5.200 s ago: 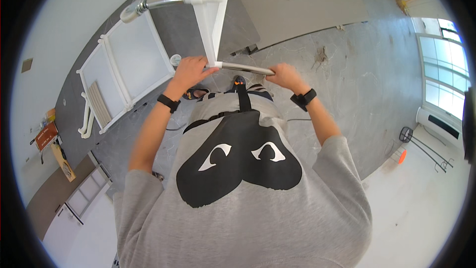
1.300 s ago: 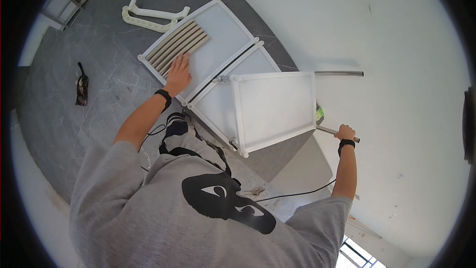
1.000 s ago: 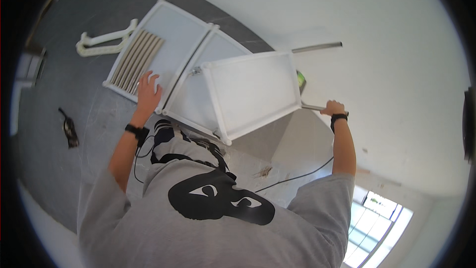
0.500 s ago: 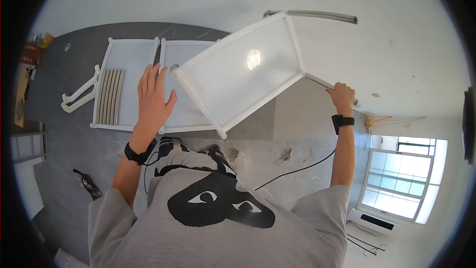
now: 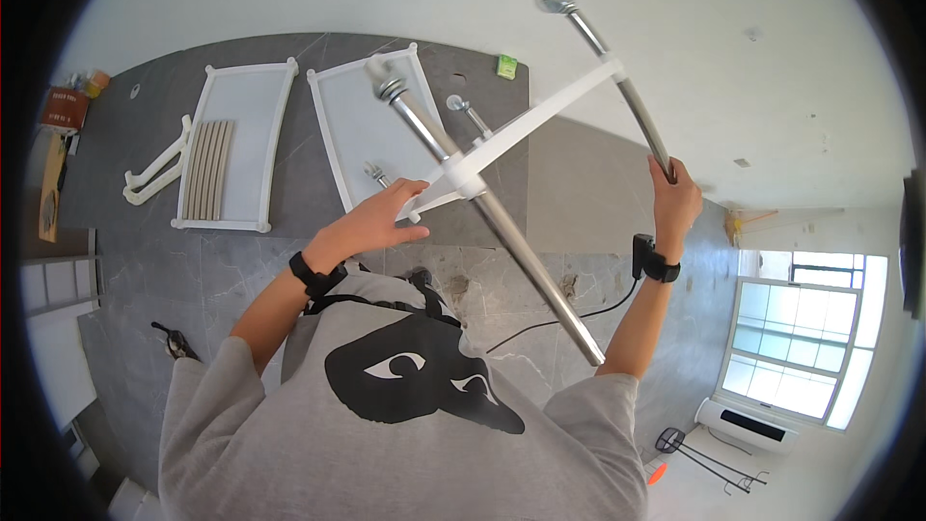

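Observation:
A white-framed shelf panel (image 5: 545,121) is tilted nearly edge-on in front of me, with silver metal poles (image 5: 526,251) through its corners and caster wheels (image 5: 551,2) on the pole ends. My right hand (image 5: 678,195) is closed around the lower end of the far-right pole (image 5: 641,116). At the panel's near left corner is my left hand (image 5: 371,224), its fingers above and thumb below the white frame. Two more white-framed panels lie flat beyond: a middle one (image 5: 338,116), partly covered by the raised shelf, and a left one (image 5: 253,125). Several metal tubes (image 5: 207,169) rest on the left one.
White plastic bars (image 5: 154,169) lie left of the panels. A small green packet (image 5: 506,67) is near the white wall. A dark cat (image 5: 177,342) is on the floor at lower left. A black cable (image 5: 540,325) runs from the device at my right wrist.
The shelf has turned from showing its broad face to nearly edge-on, casters pointing up and away. My left hand has moved right to its corner. The middle panel now lies more slanted.

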Motion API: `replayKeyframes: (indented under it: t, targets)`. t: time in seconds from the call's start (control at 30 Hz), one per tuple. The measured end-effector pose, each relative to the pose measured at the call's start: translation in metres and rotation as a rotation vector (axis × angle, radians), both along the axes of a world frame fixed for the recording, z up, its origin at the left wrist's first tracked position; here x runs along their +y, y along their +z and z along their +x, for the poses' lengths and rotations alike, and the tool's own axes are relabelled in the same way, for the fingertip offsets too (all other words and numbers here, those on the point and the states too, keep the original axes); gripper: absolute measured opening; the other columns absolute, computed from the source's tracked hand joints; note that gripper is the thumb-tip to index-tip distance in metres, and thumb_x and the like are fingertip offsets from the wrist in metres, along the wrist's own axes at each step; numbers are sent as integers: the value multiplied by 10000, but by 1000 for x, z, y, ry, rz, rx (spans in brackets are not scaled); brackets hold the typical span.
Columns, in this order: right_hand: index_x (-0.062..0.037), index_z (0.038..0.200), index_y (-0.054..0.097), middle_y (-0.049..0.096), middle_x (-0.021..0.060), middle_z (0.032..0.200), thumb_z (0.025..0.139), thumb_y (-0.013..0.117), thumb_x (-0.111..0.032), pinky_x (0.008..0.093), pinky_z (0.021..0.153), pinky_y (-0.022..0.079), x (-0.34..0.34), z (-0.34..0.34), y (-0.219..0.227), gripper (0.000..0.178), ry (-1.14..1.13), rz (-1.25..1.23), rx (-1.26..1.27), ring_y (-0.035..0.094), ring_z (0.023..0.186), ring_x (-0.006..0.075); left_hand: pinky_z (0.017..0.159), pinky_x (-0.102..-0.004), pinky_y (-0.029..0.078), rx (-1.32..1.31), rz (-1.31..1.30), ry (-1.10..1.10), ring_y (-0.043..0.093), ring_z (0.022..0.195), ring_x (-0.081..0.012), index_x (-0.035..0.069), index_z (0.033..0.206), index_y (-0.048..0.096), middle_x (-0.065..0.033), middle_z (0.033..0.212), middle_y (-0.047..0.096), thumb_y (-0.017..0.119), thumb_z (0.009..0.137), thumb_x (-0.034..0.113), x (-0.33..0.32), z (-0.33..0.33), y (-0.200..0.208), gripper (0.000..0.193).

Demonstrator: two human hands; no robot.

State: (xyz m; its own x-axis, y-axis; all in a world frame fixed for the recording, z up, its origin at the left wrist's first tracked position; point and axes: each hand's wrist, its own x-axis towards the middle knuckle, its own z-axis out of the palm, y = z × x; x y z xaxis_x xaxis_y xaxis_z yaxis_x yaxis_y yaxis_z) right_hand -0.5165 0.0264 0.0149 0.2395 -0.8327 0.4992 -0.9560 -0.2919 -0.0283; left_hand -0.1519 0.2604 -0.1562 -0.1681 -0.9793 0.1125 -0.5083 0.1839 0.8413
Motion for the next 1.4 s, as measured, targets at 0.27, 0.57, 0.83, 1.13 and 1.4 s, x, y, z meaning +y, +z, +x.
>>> replayKeyframes:
  t: [0.27, 0.57, 0.83, 1.13, 1.4]
  targets:
    - [-53, 992, 745, 652, 70, 678, 834, 811, -332, 300, 612, 481, 22, -36, 23, 328, -44, -100, -248, 594, 597, 136, 848, -409, 547, -257, -62, 125, 654, 1023, -323, 29, 1373, 495, -152, 1310, 563, 604, 920, 185, -38, -41, -24, 491]
    - [-36, 914, 740, 639, 23, 676, 783, 863, -243, 257, 555, 442, 79, -76, 57, 274, -219, -254, -196, 538, 566, 105, 887, -388, 542, -67, -234, 0, 654, 1019, -318, 60, 1400, 493, -119, 1326, 552, 591, 888, 100, -111, -104, -40, 523]
    - [-38, 911, 747, 691, 53, 696, 765, 863, -257, 287, 596, 487, 70, -60, 7, 287, -175, -152, -152, 620, 600, 134, 999, -400, 501, -51, -45, -64, 623, 1144, -314, 61, 1392, 520, -124, 1309, 580, 539, 961, 126, -76, -90, -93, 436]
    - [-35, 911, 744, 683, 54, 686, 761, 863, -253, 286, 595, 493, 57, -6, 10, 290, 92, -153, -195, 620, 591, 147, 811, -394, 569, -121, -309, 114, 674, 978, -298, 68, 1315, 570, -101, 1200, 628, 561, 923, 160, -21, -43, -78, 403]
    - [-51, 901, 745, 661, 29, 657, 761, 862, -303, 283, 589, 472, 59, 11, 14, 311, 109, -81, -192, 605, 581, 140, 896, -399, 534, -125, -14, 154, 655, 1048, -310, 113, 1316, 570, -107, 1205, 613, 608, 914, 226, 24, -24, -59, 419]
